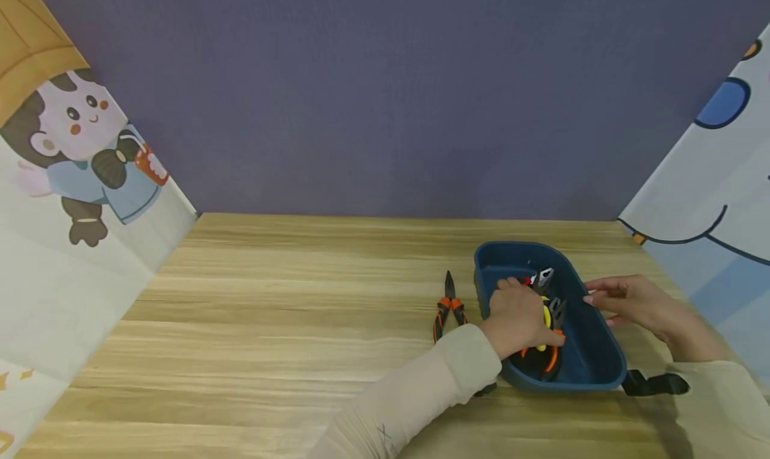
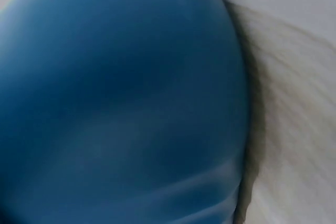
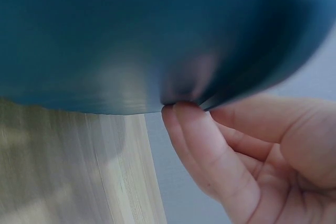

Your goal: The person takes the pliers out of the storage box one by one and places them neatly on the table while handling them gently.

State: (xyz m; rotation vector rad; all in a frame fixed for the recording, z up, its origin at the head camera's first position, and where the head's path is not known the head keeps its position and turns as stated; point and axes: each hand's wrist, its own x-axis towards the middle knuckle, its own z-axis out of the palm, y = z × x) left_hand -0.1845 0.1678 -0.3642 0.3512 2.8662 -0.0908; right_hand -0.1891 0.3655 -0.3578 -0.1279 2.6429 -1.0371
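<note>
Lying partly beneath the left hand (image 1: 522, 317) are pliers (image 1: 557, 312) inside a blue tray (image 1: 592, 352).

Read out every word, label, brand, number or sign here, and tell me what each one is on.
No readable words, labels, brands or numbers in any view.
Left sleeve: a small dark cross-like mark, too small to read as a letter or sign.
Blue tray and pliers beside it: no legible lettering.
</note>
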